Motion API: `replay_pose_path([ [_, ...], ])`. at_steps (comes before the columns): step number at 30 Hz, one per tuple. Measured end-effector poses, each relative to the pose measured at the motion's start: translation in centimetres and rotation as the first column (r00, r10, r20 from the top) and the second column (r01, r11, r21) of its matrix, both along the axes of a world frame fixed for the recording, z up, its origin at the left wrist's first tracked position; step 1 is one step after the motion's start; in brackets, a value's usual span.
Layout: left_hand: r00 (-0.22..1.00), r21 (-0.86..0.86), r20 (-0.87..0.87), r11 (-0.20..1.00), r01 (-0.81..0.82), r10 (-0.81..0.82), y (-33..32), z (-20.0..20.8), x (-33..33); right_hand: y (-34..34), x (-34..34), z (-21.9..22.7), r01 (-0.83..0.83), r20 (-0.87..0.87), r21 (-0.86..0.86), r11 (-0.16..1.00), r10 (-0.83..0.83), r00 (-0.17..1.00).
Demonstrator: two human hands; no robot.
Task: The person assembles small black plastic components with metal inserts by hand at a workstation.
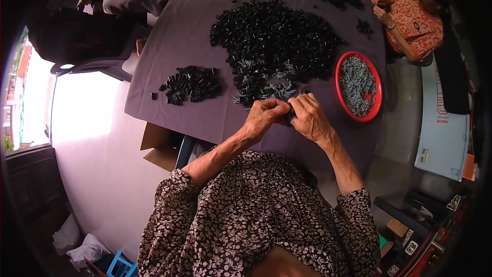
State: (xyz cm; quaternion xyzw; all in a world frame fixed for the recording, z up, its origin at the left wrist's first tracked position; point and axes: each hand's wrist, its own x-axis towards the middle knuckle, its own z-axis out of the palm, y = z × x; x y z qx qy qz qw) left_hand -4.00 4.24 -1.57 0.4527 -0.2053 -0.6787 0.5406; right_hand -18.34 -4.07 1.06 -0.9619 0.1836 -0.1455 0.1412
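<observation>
My left hand [264, 116] and my right hand [309, 117] meet over the near edge of the table, fingers pinched together. Between them shows a small black piece [290, 115], gripped by the right fingers; its exact kind is too small to make out. Whatever the left fingertips pinch is hidden. Just beyond my hands lie loose grey pins [277, 91] at the front of a big heap of small black parts [277, 36]. A smaller pile of black parts [192, 85] sits to the left. To the right stands a red oval basin [380, 103] filled with grey pins.
A mauve cloth covers the table [169, 36]. Another person [417, 23] in an orange patterned top sits at the right side. Below the table's left edge is an open cardboard box [159, 146]. A dark chair [92, 66] stands at the left.
</observation>
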Motion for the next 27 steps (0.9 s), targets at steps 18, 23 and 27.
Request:
replay_pose_path([
  [18, 0.999, -0.02, 0.029, 0.999, 0.039, -0.038, 0.4, 0.0, 0.5, -1.1, 0.7, -1.1, -0.186, 0.099, -0.175, 0.967, 0.205, 0.974],
  [23, 0.999, -0.048, 0.012, 0.998, 0.052, -0.051, 0.6, 0.1, 0.9, -1.3, 1.3, -0.8, -0.24, 0.091, -0.186, 0.953, 0.26, 0.961],
  [27, 0.984, -0.028, 0.179, 0.999, 0.025, -0.02, 0.6, 1.0, 2.0, -1.4, 2.0, -0.8, -0.222, 0.077, -0.19, 0.956, 0.24, 0.968],
])
